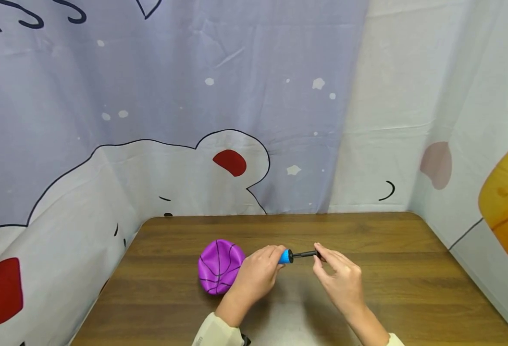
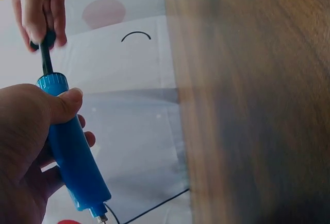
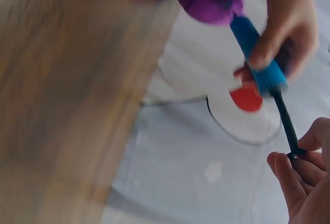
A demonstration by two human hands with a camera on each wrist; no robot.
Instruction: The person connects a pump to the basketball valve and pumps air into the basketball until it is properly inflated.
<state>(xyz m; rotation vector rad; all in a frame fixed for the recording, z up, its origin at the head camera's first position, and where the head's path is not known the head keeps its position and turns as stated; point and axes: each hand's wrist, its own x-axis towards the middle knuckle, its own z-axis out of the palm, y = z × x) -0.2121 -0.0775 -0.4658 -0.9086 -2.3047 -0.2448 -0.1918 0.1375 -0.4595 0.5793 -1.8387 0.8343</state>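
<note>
A purple toy basketball (image 1: 219,266), dented on its upper left, sits left of the hands in the head view. My left hand (image 1: 255,274) grips the blue barrel of a small hand pump (image 2: 80,159). The pump's black rod (image 1: 304,254) is drawn partly out. Its small black handle (image 3: 295,155) is pinched between the thumb and fingers of my right hand (image 1: 344,278). In the right wrist view the pump's nozzle end meets the ball; whether the needle is inside is too small to tell. The left hand hides part of the barrel in the head view.
A brown wood-grain table (image 1: 401,274) lies under the hands. Behind and beside it hang printed cloth sheets (image 1: 279,96) with cartoon figures, close to the table's far and side edges.
</note>
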